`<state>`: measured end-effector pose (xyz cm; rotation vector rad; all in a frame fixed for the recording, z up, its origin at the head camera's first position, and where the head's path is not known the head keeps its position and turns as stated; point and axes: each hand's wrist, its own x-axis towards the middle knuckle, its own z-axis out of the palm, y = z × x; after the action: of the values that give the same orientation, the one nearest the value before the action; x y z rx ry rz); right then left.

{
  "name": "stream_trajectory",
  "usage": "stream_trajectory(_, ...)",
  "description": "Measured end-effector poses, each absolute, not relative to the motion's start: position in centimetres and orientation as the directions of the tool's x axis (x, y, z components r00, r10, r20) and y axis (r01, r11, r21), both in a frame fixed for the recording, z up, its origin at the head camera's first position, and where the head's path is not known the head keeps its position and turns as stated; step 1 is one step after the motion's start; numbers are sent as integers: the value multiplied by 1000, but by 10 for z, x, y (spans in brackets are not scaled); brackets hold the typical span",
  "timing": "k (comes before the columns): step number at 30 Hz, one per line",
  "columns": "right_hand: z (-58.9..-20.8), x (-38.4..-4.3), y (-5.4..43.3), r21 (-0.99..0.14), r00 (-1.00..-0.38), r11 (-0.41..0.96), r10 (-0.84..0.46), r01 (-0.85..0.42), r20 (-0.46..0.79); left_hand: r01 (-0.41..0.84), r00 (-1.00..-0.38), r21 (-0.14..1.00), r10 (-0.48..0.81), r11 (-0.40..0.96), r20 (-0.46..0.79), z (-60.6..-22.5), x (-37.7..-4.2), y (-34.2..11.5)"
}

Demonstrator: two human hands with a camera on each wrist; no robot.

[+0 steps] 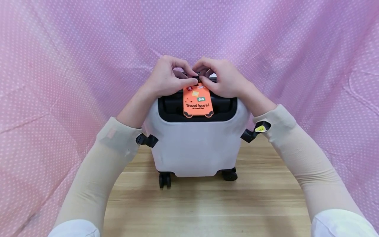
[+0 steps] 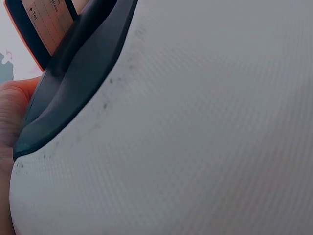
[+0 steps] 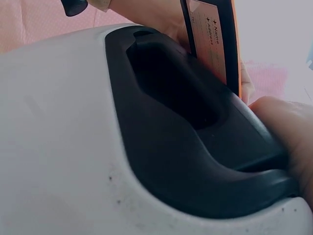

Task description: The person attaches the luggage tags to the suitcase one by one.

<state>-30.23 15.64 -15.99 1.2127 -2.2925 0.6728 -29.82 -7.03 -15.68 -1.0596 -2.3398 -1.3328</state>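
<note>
An orange luggage tag printed "Travel World" hangs over the black top panel of a white suitcase. At the tag's upper end, my left hand pinches its small dark strap between thumb and index finger. My right hand meets it from the other side, thumb and curled fingers pinching the same strap. Fingers partly hide the strap and the suitcase's top handle. Both wrist views show the back of the tag; its card has name and address lines in the right wrist view.
The suitcase stands upright on black caster wheels on a wood-grain surface. Pink dotted cloth hangs behind and along both sides. A black wrist-camera mount juts from the left sleeve, another from the right, both close to the suitcase.
</note>
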Motion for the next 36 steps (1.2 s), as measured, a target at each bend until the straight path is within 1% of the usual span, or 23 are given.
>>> stream_trajectory(4,-160,-302,157,-213,-510,488,-630,-847,585,696,-702,651,478,304,528,-157,-299,-69)
stream_trajectory(9,-160,-303,157,-222,-521,502,-600,-836,607,685,-708,669,476,287,521,-156,-301,-68)
stream_trajectory(15,-158,-300,156,-252,-531,514,-517,-820,672,701,-700,650,461,294,546,-154,-299,-67)
stream_trajectory(17,-159,-299,157,-268,-522,499,-486,-824,701,687,-715,663,443,298,541,-154,-299,-66)
stream_trajectory(20,-161,-299,156,-261,-473,450,-462,-854,750,650,-752,683,413,334,514,-154,-300,-67)
stream_trajectory(22,-164,-300,155,-273,-433,375,-453,-886,780,614,-783,696,397,371,479,-154,-301,-68)
stream_trajectory(24,-166,-301,155,-278,-379,276,-451,-920,808,586,-804,704,396,401,444,-155,-300,-69)
stream_trajectory(27,-168,-301,156,-290,-309,111,-441,-951,843,571,-813,707,408,417,416,-155,-300,-70)
stream_trajectory(29,-168,-301,157,-288,-278,45,-439,-956,854,583,-804,697,422,418,419,-155,-299,-70)
stream_trajectory(30,-168,-301,158,-303,-280,16,-436,-953,855,593,-797,689,428,417,427,-155,-299,-69)
stream_trajectory(32,-168,-301,159,-346,-307,-13,-430,-938,849,615,-780,670,442,415,443,-154,-298,-69)
stream_trajectory(36,-167,-299,160,-423,-396,25,-406,-906,824,634,-765,652,455,416,455,-153,-298,-67)
